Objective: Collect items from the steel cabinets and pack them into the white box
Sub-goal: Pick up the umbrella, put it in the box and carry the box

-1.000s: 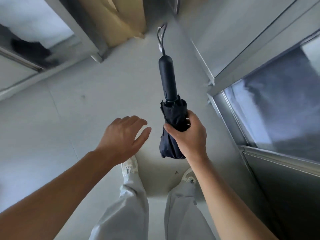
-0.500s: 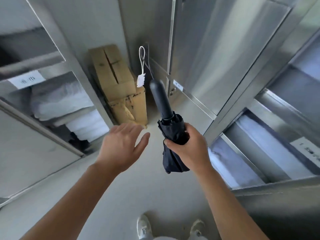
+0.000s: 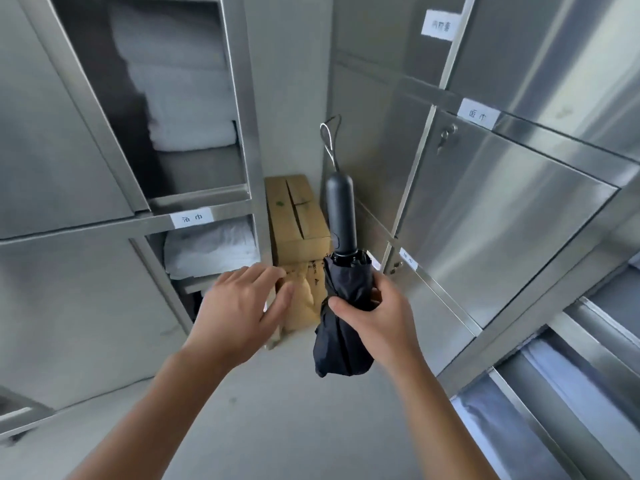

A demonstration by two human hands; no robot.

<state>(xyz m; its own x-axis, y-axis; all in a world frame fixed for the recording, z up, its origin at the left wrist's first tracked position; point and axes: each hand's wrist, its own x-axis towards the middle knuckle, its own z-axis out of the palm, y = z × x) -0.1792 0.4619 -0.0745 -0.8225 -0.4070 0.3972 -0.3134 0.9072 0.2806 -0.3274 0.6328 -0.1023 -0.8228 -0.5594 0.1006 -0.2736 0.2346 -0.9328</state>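
Note:
My right hand (image 3: 375, 320) grips a folded black umbrella (image 3: 341, 237) round its bunched canopy, handle pointing up and away with a wrist loop at its tip. Beside it, to the left, my left hand (image 3: 242, 306) hovers with fingers spread and holds nothing. Steel cabinets stand on both sides: the left cabinet (image 3: 239, 109) has open compartments with folded white towels (image 3: 187, 109), the right cabinet (image 3: 502, 209) shows closed labelled doors. No white box is in view.
A worn brown cardboard box (image 3: 298, 223) stands in the corner between the cabinets, just beyond my hands. Open lower compartments at the right hold pale folded linen (image 3: 568, 389). Grey floor (image 3: 277, 410) lies below my arms.
The view has tilted up from the floor and my feet to the cabinets and corner. My right hand keeps its hold on the umbrella; my left hand stays spread beside it.

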